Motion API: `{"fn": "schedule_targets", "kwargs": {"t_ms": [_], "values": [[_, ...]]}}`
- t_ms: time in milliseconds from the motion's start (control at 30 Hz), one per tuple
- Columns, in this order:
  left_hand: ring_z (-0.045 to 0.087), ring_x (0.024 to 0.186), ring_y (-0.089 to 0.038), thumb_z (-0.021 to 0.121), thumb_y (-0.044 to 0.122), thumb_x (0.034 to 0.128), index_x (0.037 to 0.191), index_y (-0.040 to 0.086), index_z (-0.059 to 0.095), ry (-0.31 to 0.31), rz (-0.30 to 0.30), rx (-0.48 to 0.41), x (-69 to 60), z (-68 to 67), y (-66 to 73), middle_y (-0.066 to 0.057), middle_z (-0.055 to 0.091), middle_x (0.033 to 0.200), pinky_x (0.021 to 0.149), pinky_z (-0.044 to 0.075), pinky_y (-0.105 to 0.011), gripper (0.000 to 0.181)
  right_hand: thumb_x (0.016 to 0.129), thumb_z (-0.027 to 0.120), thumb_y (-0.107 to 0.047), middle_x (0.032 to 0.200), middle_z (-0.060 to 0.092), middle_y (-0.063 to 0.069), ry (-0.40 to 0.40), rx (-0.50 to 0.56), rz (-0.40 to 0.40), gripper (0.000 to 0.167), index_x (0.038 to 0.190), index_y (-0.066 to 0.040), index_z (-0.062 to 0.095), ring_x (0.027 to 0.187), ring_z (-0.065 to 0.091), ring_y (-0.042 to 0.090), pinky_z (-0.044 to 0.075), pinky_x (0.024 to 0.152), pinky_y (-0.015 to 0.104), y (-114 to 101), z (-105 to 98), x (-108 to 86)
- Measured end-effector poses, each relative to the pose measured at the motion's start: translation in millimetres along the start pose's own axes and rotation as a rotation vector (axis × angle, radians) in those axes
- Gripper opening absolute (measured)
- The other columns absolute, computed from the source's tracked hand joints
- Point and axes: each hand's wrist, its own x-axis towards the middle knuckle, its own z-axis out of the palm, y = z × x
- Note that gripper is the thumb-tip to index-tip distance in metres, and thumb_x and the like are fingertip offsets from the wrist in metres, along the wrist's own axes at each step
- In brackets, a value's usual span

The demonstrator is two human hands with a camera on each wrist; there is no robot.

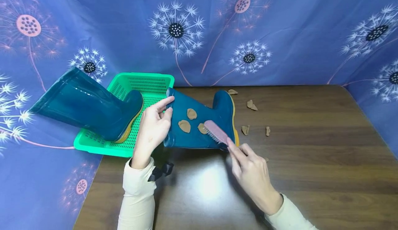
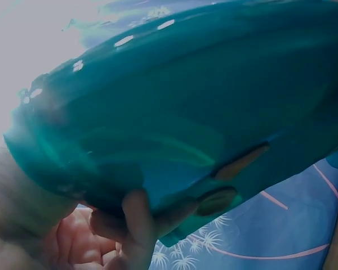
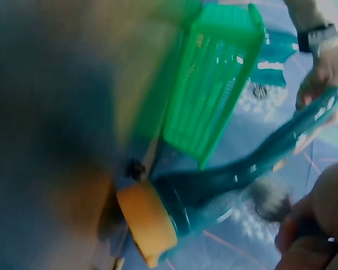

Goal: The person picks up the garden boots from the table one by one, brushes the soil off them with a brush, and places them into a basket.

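A teal rain boot (image 1: 196, 100) with a yellow sole lies on its side on the table. Several flat brown patches, like mud or clay (image 1: 184, 126), stick to its shaft. My left hand (image 1: 154, 123) grips the boot by its top opening; the left wrist view shows curled fingers (image 2: 136, 216) at that rim. In my right hand (image 1: 253, 171) is a pink brush (image 1: 216, 131), held by its handle, bristles down against the boot beside one brown patch. The right wrist view is blurred, but the yellow sole (image 3: 149, 219) shows there.
At the left, a green plastic basket (image 1: 141, 77) holds a second teal boot (image 1: 90, 102), its shaft leaning out over the rim. Several brown bits (image 1: 252, 105) lie on the wooden table (image 1: 326, 147) right of the sole. A blue dandelion-print cloth (image 1: 211, 33) hangs behind.
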Motion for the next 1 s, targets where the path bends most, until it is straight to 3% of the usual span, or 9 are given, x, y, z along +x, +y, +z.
{"fn": "schedule_targets", "kwargs": {"t_ms": [100,233,333,600,733,867,1000], "values": [[0.044,0.05,-0.026,0.053,0.019,0.1113,0.153,0.018,0.06,-0.021,0.002,0.0,0.3,-0.7,0.8,-0.003,0.041,0.058,0.047,0.034,-0.032,0.042,0.11,0.056,-0.022,0.079,0.065,0.005,0.038,0.013,-0.022,0.032,0.124,-0.006,0.08,0.052,0.043,0.006,0.037,0.042,0.024,3,0,2.2],[0.045,0.052,-0.026,0.053,0.02,0.1117,0.153,0.018,0.059,-0.034,-0.001,-0.009,0.5,-1.5,0.7,-0.004,0.042,0.061,0.048,0.036,-0.032,0.042,0.112,0.051,-0.025,0.081,0.064,0.005,0.025,0.017,-0.08,0.037,0.125,-0.005,0.079,0.051,0.042,0.006,0.035,0.041,0.022,3,1,1.6],[0.048,0.055,-0.026,0.053,0.022,0.1119,0.154,0.02,0.059,-0.048,-0.005,-0.022,1.2,-1.6,0.1,-0.005,0.046,0.065,0.05,0.038,-0.031,0.043,0.111,0.05,-0.024,0.081,0.064,0.007,0.047,-0.037,-0.05,0.036,0.125,-0.008,0.079,0.048,0.041,0.007,0.035,0.04,0.026,4,0,2.0],[0.051,0.058,-0.026,0.054,0.023,0.1119,0.154,0.023,0.059,-0.066,-0.002,-0.026,2.2,-2.6,-3.1,-0.007,0.051,0.071,0.052,0.041,-0.032,0.043,0.102,0.062,-0.015,0.078,0.064,0.005,0.022,-0.033,0.019,0.03,0.126,-0.009,0.08,0.049,0.041,0.006,0.036,0.04,0.029,3,-2,3.1],[0.052,0.059,-0.027,0.054,0.023,0.1118,0.154,0.024,0.059,-0.065,0.006,-0.019,2.4,-2.8,-4.1,-0.007,0.054,0.074,0.052,0.042,-0.033,0.043,0.102,0.063,-0.015,0.078,0.063,0.005,0.001,-0.012,0.002,0.029,0.126,-0.009,0.079,0.05,0.038,0.006,0.034,0.04,0.027,1,-3,3.9],[0.052,0.06,-0.027,0.055,0.022,0.1116,0.154,0.025,0.059,-0.066,0.01,-0.011,2.2,-2.7,-4.0,-0.008,0.055,0.076,0.054,0.043,-0.033,0.043,0.099,0.063,-0.013,0.077,0.062,0.005,0.012,-0.061,0.001,0.031,0.125,-0.01,0.08,0.047,0.035,0.006,0.03,0.038,0.028,-4,-7,5.2],[0.052,0.062,-0.026,0.055,0.022,0.1115,0.155,0.025,0.058,-0.064,0.023,-0.008,2.3,-3.1,-3.3,-0.009,0.057,0.08,0.054,0.042,-0.033,0.043,0.104,0.059,-0.017,0.076,0.059,0.004,0.004,-0.062,-0.026,0.031,0.127,-0.01,0.079,0.049,0.032,0.004,0.028,0.038,0.024,-10,-11,6.5]]}}
